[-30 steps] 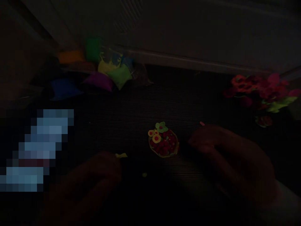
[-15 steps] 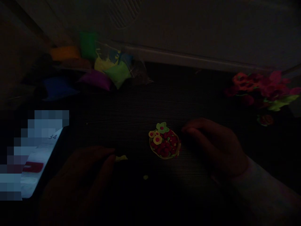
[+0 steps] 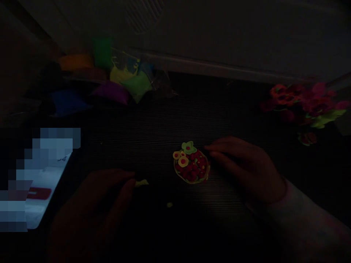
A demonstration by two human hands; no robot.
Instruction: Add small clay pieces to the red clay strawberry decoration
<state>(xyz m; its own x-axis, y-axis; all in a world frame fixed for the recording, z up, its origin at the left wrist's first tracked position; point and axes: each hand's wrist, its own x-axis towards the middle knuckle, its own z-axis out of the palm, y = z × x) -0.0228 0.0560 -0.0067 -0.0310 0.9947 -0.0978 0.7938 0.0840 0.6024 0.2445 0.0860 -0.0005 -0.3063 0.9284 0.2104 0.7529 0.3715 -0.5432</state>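
A small round clay basket (image 3: 177, 178) lies on the dark table, filled with red berry-like balls. Yellow flowers (image 3: 183, 161) with red centres and a green flower (image 3: 189, 147) sit along its upper left. My left hand (image 3: 91, 199) is closed in a pinch, left of the basket, on a thin yellow clay strip (image 3: 142, 183) that sticks out past the fingertips. At the basket's right edge is my right hand (image 3: 246, 166), thumb and forefinger close together. Whether anything is between them is too dark to see. A small yellow clay bit (image 3: 169, 205) rests below the basket.
Bags of coloured clay, among them a purple one (image 3: 112, 92) and a blue one (image 3: 70, 102), lie at the back left. A lit phone (image 3: 41, 208) is at the left. Pink and orange flowers (image 3: 307, 98) stand at the right, with a small round clay piece (image 3: 307, 138) below.
My right hand has shifted a little left, its fingertips now closer to the basket's edge. My left hand stays in place with the yellow clay strip.
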